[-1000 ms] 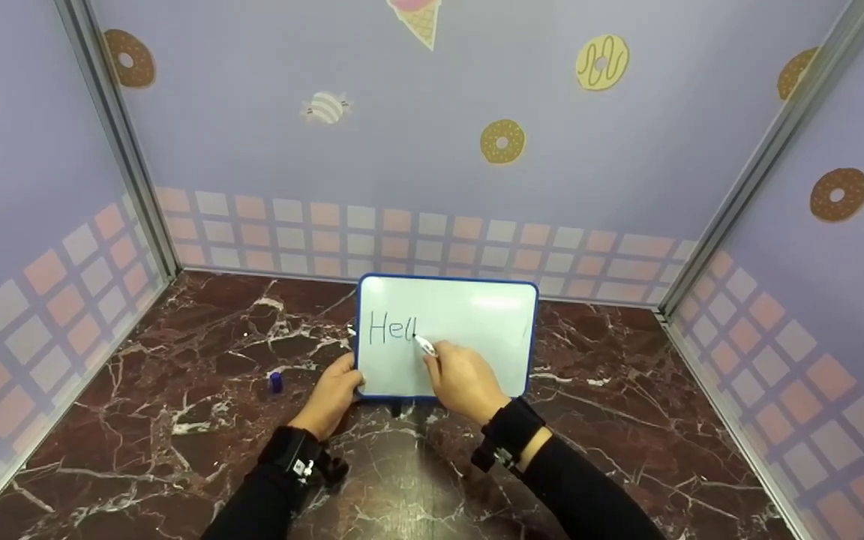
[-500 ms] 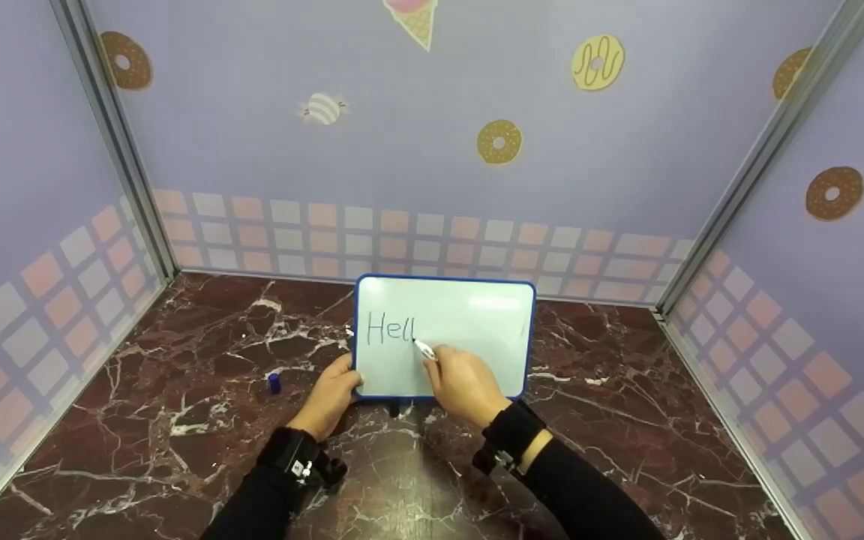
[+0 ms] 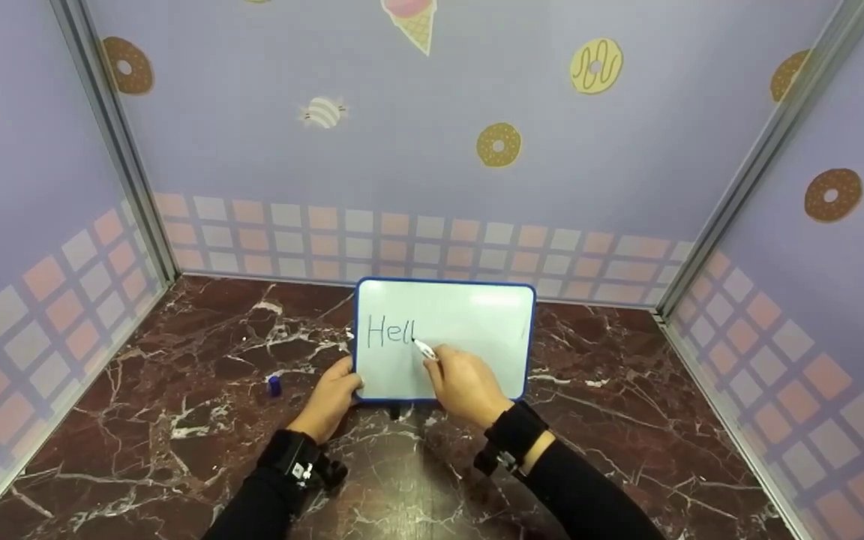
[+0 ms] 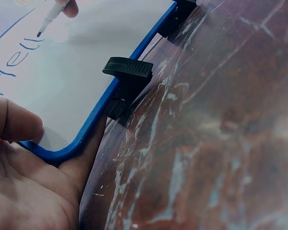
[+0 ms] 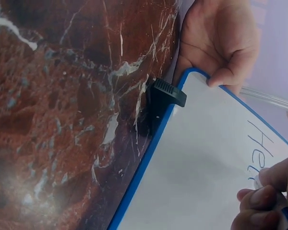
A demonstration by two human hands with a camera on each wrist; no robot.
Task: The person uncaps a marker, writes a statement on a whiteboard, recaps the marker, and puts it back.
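Observation:
A whiteboard (image 3: 469, 319) with a blue rim stands tilted back on the table, the letters "Hell" written on its left half. My left hand (image 3: 331, 397) grips its lower left corner, the thumb (image 4: 21, 124) over the front face. In my right hand (image 3: 469, 382) a white marker (image 3: 424, 348) is pinched, its dark tip at the foot of the last "l". The left wrist view shows that tip (image 4: 39, 34) at the end of the same stroke. Curled fingers (image 5: 261, 199) hide much of the marker in the right wrist view.
A blue marker cap (image 3: 274, 385) lies on the dark red marbled table (image 3: 199, 450), left of my left hand. Black clips (image 4: 129, 72) at the board's lower edge prop it up. Patterned wall panels (image 3: 432, 180) enclose the back and both sides.
The marker tip has moved slightly down, lengthening the second "l". My left hand keeps its grip on the board's corner. The head view has shifted a little.

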